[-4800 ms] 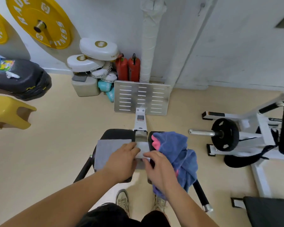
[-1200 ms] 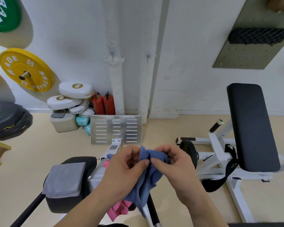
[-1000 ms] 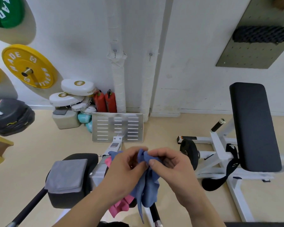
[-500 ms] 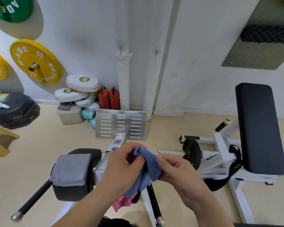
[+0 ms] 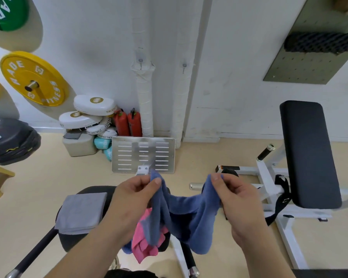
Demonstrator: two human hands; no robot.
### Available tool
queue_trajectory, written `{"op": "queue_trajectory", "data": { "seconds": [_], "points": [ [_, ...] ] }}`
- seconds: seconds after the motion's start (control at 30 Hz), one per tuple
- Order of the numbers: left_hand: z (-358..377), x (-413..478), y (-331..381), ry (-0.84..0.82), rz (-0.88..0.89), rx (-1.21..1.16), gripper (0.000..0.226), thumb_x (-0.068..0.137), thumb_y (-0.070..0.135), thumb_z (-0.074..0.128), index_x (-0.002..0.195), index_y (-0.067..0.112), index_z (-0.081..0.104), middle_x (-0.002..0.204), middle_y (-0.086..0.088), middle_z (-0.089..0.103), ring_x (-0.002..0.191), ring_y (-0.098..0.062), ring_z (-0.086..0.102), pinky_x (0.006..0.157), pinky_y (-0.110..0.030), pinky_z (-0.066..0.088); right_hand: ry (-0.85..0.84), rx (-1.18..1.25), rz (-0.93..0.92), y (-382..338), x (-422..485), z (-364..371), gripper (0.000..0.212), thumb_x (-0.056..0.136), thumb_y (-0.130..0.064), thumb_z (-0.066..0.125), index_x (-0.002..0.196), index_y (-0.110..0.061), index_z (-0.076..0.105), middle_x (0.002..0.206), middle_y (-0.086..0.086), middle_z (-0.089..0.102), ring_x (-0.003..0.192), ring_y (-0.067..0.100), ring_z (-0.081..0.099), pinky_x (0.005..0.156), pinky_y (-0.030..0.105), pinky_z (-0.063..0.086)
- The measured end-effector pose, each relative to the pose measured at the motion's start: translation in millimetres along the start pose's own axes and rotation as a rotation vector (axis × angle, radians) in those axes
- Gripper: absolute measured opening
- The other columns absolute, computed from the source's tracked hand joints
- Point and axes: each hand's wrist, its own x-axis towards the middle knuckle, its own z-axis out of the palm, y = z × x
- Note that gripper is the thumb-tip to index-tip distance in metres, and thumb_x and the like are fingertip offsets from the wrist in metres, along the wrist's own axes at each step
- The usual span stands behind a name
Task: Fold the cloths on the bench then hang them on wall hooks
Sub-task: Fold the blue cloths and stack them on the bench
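Sagging between left hand point(image 5: 133, 197) and right hand point(image 5: 237, 199), pinched blue cloth point(image 5: 186, 204).

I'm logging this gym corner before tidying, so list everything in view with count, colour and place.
blue terry cloth: one, blue, stretched between both hands.
pink cloth: one, pink, partly behind the blue terry cloth.
folded grey cloth: one, grey, on the left black bench pad.
metal wall hooks: two, silver, on the white wall ahead.
yellow weight plate: one whole, yellow, left wall.
green weight plate: one, green, top left corner.
red fire extinguishers: two, red, at the wall's foot.
white boxing pads: at least three, white, stacked beside the extinguishers.
slotted metal plate: one, silver, upright beyond the hands.
black padded backrest: one, black, right side.
left hand: one, pinching the blue terry cloth.
right hand: one, pinching the same cloth.
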Motion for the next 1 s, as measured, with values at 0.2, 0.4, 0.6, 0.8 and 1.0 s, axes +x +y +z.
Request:
{"op": "queue_trajectory", "data": {
  "seconds": [0.2, 0.4, 0.6, 0.8, 1.0],
  "points": [
    [43, -21, -3, 0.013, 0.253, 0.187, 0.026, 0.096, 0.010, 0.066, 0.093, 0.031, 0.081, 0.089, 0.007, 0.078, 0.090, -0.009, 0.072, 0.087, -0.029, 0.057, -0.159, -0.006, 0.014, -6, -30, 45, 0.023, 0.100, -0.013, 0.063, 0.090, -0.019, 0.083, 0.086, -0.004, 0.081, 0.084, 0.008, 0.073, 0.083, 0.025, 0.059],
    [37, -35, -1, 0.016, 0.328, 0.210, 0.035, 0.097, 0.004, 0.065, 0.084, 0.033, 0.079, 0.083, -0.003, 0.073, 0.074, -0.001, 0.070, 0.064, -0.009, 0.051, -0.070, 0.029, 0.063, -2, -31, 47, 0.021, 0.094, -0.016, 0.073, 0.084, -0.030, 0.084, 0.083, 0.001, 0.081, 0.086, 0.018, 0.076, 0.092, 0.054, 0.060],
    [33, -38, -2, 0.024, 0.351, 0.284, 0.052, 0.095, 0.007, 0.068, 0.087, 0.058, 0.070, 0.093, 0.023, 0.071, 0.092, 0.007, 0.065, 0.082, -0.002, 0.043, -0.054, 0.018, 0.086, -3, -31, 50, 0.023, 0.092, -0.013, 0.075, 0.079, -0.029, 0.084, 0.078, 0.005, 0.079, 0.079, 0.026, 0.076, 0.086, 0.056, 0.061],
    [32, -39, -3, 0.051, 0.367, 0.245, 0.057, 0.094, 0.006, 0.070, 0.080, 0.062, 0.071, 0.090, 0.010, 0.072, 0.089, 0.007, 0.066, 0.080, -0.002, 0.044, -0.094, 0.030, 0.133, -2, -33, 52, 0.021, 0.094, -0.016, 0.072, 0.078, -0.025, 0.084, 0.073, 0.011, 0.076, 0.067, 0.018, 0.067, 0.082, 0.060, 0.061],
    [29, -35, -9, -0.016, 0.380, 0.293, 0.036, 0.094, 0.015, 0.071, 0.097, 0.051, 0.077, 0.096, 0.008, 0.068, 0.095, -0.001, 0.065, 0.082, -0.010, 0.049, -0.135, 0.028, 0.127, -1, -33, 54, 0.025, 0.100, -0.017, 0.064, 0.082, -0.016, 0.082, 0.077, 0.010, 0.076, 0.085, 0.035, 0.076, 0.083, 0.060, 0.061]
  ]
}}
